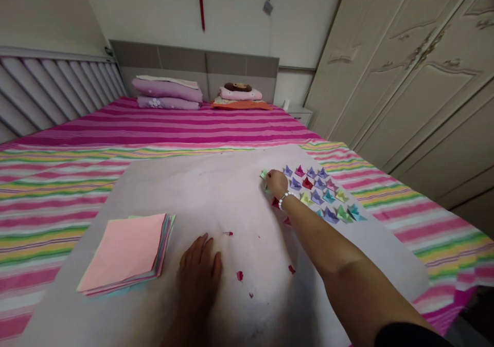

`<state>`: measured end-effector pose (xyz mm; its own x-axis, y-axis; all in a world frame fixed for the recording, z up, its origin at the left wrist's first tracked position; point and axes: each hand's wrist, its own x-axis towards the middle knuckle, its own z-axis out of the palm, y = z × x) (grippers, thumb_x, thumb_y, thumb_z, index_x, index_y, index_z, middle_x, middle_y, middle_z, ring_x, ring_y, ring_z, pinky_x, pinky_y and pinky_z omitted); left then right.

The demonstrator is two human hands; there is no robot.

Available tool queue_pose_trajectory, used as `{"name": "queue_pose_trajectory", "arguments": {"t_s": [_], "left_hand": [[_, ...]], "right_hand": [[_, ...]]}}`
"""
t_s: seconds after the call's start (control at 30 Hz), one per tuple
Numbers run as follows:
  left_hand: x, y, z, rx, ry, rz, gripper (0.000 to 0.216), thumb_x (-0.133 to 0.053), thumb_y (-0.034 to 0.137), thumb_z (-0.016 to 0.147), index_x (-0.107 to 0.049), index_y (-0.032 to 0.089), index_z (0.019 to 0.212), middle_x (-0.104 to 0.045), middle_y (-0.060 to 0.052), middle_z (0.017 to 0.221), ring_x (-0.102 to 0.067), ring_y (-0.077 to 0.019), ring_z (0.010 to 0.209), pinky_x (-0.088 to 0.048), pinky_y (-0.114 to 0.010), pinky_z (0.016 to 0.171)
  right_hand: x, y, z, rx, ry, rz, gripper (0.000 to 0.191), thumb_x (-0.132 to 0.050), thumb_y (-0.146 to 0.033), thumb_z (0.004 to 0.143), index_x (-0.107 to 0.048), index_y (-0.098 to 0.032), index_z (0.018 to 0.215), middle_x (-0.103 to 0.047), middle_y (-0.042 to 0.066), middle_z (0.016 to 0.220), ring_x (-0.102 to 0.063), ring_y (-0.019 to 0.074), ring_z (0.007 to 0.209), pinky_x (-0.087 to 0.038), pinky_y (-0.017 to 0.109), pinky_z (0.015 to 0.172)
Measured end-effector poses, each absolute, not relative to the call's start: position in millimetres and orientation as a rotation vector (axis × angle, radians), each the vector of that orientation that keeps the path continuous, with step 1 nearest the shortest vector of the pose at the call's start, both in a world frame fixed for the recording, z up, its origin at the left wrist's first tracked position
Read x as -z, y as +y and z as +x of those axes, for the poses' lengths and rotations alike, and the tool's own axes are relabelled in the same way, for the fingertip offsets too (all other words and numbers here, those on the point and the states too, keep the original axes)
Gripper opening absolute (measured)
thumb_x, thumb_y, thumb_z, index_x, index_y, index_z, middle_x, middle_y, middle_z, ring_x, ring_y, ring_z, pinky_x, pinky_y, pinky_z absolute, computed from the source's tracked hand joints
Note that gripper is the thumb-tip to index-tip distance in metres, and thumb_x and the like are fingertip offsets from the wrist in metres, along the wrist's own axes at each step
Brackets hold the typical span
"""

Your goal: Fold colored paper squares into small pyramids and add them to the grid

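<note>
My right hand [277,183] reaches far forward over the white sheet. Its fingers are closed around a light green origami figure [264,174], partly hidden by the hand. Rows of small pointed origami figures [317,197] in purple, red, pink, yellow, green and teal stand beside it on the right; some are covered by the wrist and forearm. My left hand [200,272] lies flat with the fingers stretched out, holding nothing. To its left is a stack of square coloured paper [127,252], pink on top.
The white sheet [185,187] lies on a striped bed [46,193]. Small red marks or scraps [240,275] dot its surface. Folded purple bedding [168,91] and a pink pile [241,94] sit by the headboard [173,59]. A cream wardrobe [417,74] stands on the right.
</note>
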<state>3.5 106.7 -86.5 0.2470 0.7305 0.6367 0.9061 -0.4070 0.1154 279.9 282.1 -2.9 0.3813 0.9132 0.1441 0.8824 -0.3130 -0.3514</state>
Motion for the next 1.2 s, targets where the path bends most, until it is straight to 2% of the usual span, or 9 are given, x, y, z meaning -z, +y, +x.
{"name": "queue_pose_trajectory", "arguments": {"t_s": [0.13,0.23,0.37,0.47,0.67,0.87,1.0,1.1,1.2], "left_hand": [[88,107,4,0.917,-1.533,-2.243,0.031,-0.051,0.023,0.088,-0.058,0.011,0.116,-0.063,-0.018,0.120,-0.056,-0.0303,0.114,-0.041,-0.044,0.095],[87,107,5,0.938,-1.548,-2.256,0.031,-0.051,0.024,0.087,-0.057,0.013,0.116,-0.063,-0.018,0.120,-0.057,-0.0305,0.113,-0.042,-0.045,0.094],[89,109,5,0.966,-1.548,-2.261,0.031,-0.051,0.024,0.087,-0.058,0.013,0.115,-0.064,-0.018,0.119,-0.058,-0.0314,0.112,-0.042,-0.046,0.094],[91,112,4,0.982,-1.550,-2.268,0.030,-0.050,0.024,0.088,-0.058,0.013,0.115,-0.064,-0.019,0.119,-0.057,-0.0318,0.113,-0.041,-0.046,0.094],[92,114,2,0.961,-1.567,-2.277,0.030,-0.047,0.026,0.089,-0.060,0.014,0.113,-0.064,-0.018,0.119,-0.057,-0.0317,0.113,-0.042,-0.046,0.093],[87,117,1,1.016,-1.571,-2.321,0.030,-0.046,0.025,0.089,-0.062,0.012,0.112,-0.065,-0.018,0.117,-0.058,-0.0317,0.112,-0.043,-0.048,0.094],[78,113,4,1.276,-1.521,-2.444,0.031,-0.046,0.023,0.088,-0.063,0.008,0.108,-0.064,-0.023,0.115,-0.058,-0.0352,0.111,-0.043,-0.056,0.092],[67,101,3,1.283,-1.495,-2.494,0.029,-0.047,0.022,0.087,-0.063,0.013,0.110,-0.063,-0.018,0.120,-0.057,-0.0291,0.114,-0.045,-0.049,0.095],[51,91,-13,1.272,-1.517,-2.526,0.028,-0.049,0.021,0.087,-0.063,0.019,0.112,-0.063,-0.011,0.124,-0.057,-0.0232,0.117,-0.044,-0.043,0.100]], "right_hand": [[-7,275,279,-0.049,-1.608,-2.173,0.021,-0.054,-0.024,0.092,-0.068,-0.011,0.100,-0.069,0.015,0.101,-0.063,0.0256,0.097,-0.049,0.039,0.085],[-16,254,269,0.043,-1.642,-2.034,0.028,-0.048,-0.021,0.092,-0.068,-0.008,0.105,-0.066,0.022,0.108,-0.057,0.0309,0.107,-0.041,0.043,0.093],[-14,191,229,0.034,-1.769,-1.794,0.027,-0.048,-0.022,0.091,-0.067,-0.014,0.109,-0.068,0.014,0.109,-0.057,0.0270,0.104,-0.042,0.040,0.093],[3,132,189,-0.036,-1.907,-1.619,0.018,-0.054,-0.023,0.089,-0.069,-0.020,0.099,-0.070,0.007,0.102,-0.059,0.0217,0.095,-0.046,0.033,0.088],[47,67,141,-0.183,-1.901,-1.506,0.028,-0.054,-0.023,0.089,-0.060,-0.017,0.116,-0.060,0.012,0.127,-0.051,0.0262,0.117,-0.040,0.042,0.100],[65,67,134,-0.113,-1.906,-1.558,0.029,-0.051,-0.023,0.091,-0.061,-0.016,0.117,-0.060,0.011,0.130,-0.050,0.0290,0.121,-0.039,0.045,0.102],[69,70,136,-0.045,-1.935,-1.541,0.030,-0.052,-0.023,0.091,-0.062,-0.016,0.117,-0.062,0.011,0.128,-0.053,0.0279,0.118,-0.041,0.044,0.101],[72,68,138,-0.034,-1.931,-1.531,0.029,-0.053,-0.021,0.089,-0.064,-0.014,0.115,-0.064,0.014,0.124,-0.055,0.0276,0.117,-0.042,0.044,0.099],[74,67,140,-0.107,-1.939,-1.487,0.031,-0.046,-0.022,0.093,-0.061,-0.013,0.119,-0.061,0.017,0.127,-0.051,0.0294,0.120,-0.038,0.048,0.101]]}}
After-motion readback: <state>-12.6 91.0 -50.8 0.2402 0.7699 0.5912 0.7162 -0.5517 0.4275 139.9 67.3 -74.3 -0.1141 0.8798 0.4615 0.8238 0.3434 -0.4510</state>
